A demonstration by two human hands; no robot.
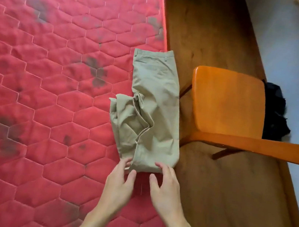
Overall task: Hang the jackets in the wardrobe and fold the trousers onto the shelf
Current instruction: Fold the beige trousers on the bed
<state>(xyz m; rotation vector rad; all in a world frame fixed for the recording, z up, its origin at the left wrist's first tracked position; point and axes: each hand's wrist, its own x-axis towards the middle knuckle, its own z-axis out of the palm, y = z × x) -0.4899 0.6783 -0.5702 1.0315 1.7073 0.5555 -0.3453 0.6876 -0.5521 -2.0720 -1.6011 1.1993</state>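
Note:
Beige trousers (152, 102) lie folded lengthwise on the right edge of a red quilted mattress (41, 74), waistband at the far end, the legs doubled back in a rumpled layer on the left. My left hand (119, 184) touches the near folded edge with its fingertips, thumb beside the fabric. My right hand (165, 186) rests its fingertips on the same near edge, a little to the right. Both hands have loosely spread fingers and grip nothing.
An orange wooden chair (228, 105) stands on the brown wooden floor (218, 205) just right of the mattress. A dark garment (274, 113) lies heaped behind the chair by the pale wall. The mattress carries several dark stains.

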